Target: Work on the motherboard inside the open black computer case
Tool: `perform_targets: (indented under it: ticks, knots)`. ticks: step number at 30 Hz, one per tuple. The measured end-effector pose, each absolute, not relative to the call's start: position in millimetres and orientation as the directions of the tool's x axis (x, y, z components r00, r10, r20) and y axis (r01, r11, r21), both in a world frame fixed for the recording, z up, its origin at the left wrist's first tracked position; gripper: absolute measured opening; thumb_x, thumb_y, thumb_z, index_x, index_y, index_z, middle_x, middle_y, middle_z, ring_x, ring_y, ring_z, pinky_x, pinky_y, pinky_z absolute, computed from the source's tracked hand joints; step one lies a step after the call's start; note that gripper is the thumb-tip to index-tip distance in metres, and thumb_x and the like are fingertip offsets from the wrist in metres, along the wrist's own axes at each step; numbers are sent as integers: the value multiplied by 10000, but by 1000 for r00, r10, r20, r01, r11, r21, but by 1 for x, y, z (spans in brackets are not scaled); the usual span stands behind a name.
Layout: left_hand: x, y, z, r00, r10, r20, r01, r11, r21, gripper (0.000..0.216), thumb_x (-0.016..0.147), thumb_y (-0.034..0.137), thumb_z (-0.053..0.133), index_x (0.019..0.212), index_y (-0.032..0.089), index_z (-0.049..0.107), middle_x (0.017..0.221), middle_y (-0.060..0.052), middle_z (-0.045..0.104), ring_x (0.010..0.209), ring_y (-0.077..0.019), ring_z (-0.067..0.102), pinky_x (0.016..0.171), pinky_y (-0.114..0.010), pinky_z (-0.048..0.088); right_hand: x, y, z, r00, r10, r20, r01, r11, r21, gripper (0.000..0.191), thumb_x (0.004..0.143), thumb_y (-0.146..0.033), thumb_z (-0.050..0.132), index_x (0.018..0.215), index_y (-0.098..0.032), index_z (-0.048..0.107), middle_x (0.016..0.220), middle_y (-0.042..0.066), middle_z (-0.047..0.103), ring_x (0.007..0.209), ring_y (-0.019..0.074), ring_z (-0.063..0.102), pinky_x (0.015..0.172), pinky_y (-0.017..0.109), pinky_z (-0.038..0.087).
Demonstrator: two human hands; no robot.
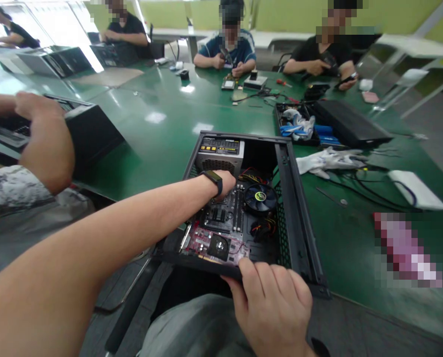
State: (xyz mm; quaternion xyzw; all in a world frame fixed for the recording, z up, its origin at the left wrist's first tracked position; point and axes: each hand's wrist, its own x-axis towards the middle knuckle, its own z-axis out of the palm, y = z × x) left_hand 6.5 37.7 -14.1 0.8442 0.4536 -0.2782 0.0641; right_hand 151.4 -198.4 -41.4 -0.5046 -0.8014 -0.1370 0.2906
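An open black computer case [294, 208] lies on the green table [162, 124] in front of me. Inside it are a motherboard [221, 215], a round CPU fan [260, 197], a red graphics card [214, 245] and a power supply [220, 152]. My left hand [226, 181], with a black band on its wrist, reaches down onto the motherboard beside the power supply; its fingers are hidden below the hand. My right hand [273, 302] grips the case's near edge, thumb lying over the rim by the graphics card.
A neighbour's hand [46, 144] rests on another black case [91, 131] at my left. White gloves [327, 159], black cables [370, 181] and a white box [415, 189] lie to the right. Beyond them is a tray of parts [298, 124]. Three people work across the table.
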Motion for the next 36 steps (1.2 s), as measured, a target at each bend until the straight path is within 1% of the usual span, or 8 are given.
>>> perform_targets:
  ticks: [4,10,14,18,21,25,29,36]
  knots:
    - [6,38,-14,444,718,-535,799,-588,-127,487,613,201,809,1075,56,758,1081,-219,736,1002,-307,701,843,-304,557,151,-198,-41,-318,725,611,888,454,-77,247,930,-396,590,1038,-181,643,746,29,617,752,194,477,785,402,331]
    - [4,38,-17,479,718,-505,794,-600,-100,533,581,117,794,1110,83,745,1111,-208,729,1039,-307,694,864,-303,557,150,-198,-39,-315,739,596,889,450,-88,224,909,-371,624,1033,-186,641,742,24,617,740,183,480,782,388,328]
    - [5,37,-16,463,717,-520,809,-582,-83,575,620,124,782,1191,90,713,1132,-219,720,1046,-323,694,855,-334,570,149,-199,-38,-303,756,580,892,440,-108,206,901,-352,634,1027,-189,644,749,19,617,746,176,482,791,379,322]
    - [6,37,-16,473,711,-521,799,-595,-85,566,646,133,766,1208,96,708,1155,-231,710,1070,-331,685,865,-347,571,149,-200,-36,-301,771,562,894,433,-115,194,894,-351,641,1006,-193,651,738,14,606,749,178,477,782,376,313]
    - [6,38,-18,486,698,-526,781,-617,-98,587,632,141,774,1213,100,707,1120,-224,723,1055,-329,691,857,-338,571,149,-200,-36,-292,780,553,899,421,-121,204,890,-371,647,998,-198,651,741,9,596,756,178,473,784,374,309]
    - [6,38,-21,505,694,-514,755,-643,-127,553,624,154,783,1173,116,727,1082,-204,738,1019,-305,704,838,-300,567,147,-201,-35,-280,793,541,905,407,-128,208,890,-389,644,986,-205,642,736,5,577,755,178,455,782,374,296]
    - [7,38,-20,491,688,-534,742,-652,-157,541,554,142,821,1092,127,758,1087,-184,743,998,-291,707,818,-280,564,146,-201,-33,-280,797,536,909,400,-119,208,899,-399,631,977,-207,632,726,2,557,742,179,434,769,374,283]
    - [5,41,-20,479,697,-534,775,-622,-116,558,542,202,845,1076,64,758,1100,-224,730,1000,-322,700,820,-314,570,148,-200,-35,-307,783,541,899,426,-106,238,908,-394,630,1036,-193,631,731,3,559,736,168,426,780,369,283]
